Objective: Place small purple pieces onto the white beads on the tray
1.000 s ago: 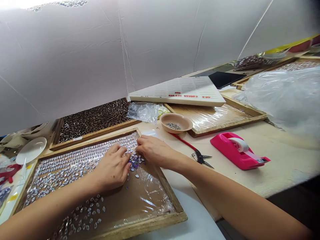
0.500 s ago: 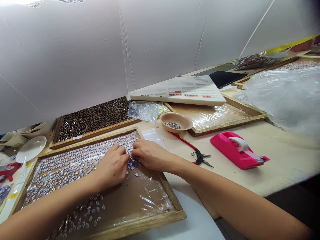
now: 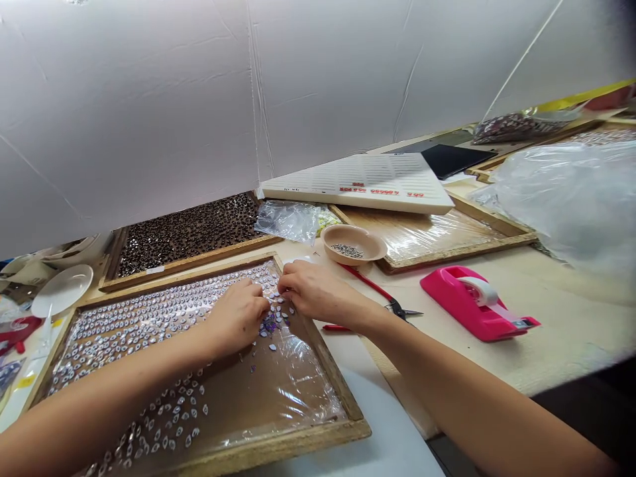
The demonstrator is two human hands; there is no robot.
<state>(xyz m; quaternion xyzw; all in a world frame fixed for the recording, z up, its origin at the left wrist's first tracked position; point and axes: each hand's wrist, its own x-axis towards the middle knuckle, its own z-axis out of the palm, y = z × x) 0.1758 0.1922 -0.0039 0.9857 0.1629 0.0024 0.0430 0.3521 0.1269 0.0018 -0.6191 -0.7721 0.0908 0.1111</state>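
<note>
A wooden-framed tray (image 3: 342,384) lined with clear film holds many small pale leaf-shaped pieces (image 3: 119,316) in rows, looser towards the near left. My left hand (image 3: 240,314) is over the tray's upper right part, its fingers curled and closed; what they hold, if anything, is too small to name. Just right of it, my right hand (image 3: 311,288) pinches at the tray's far right corner, its fingertips also closed on something too small to make out. Between and below the hands lies a small pile of purple pieces (image 3: 269,324), with a few pale ones around it.
Right of the tray are a tan bowl (image 3: 355,244) of small bits, red-handled cutters (image 3: 368,281) and a pink tape dispenser (image 3: 467,305). Behind stand a tray of dark beads (image 3: 189,232), a white slotted board (image 3: 358,182) and another framed tray (image 3: 457,248). A white plate (image 3: 64,289) is at left.
Both hands have moved slightly right and apart from each other. More of the purple pile shows between them, and my right forearm now covers part of the cutters.
</note>
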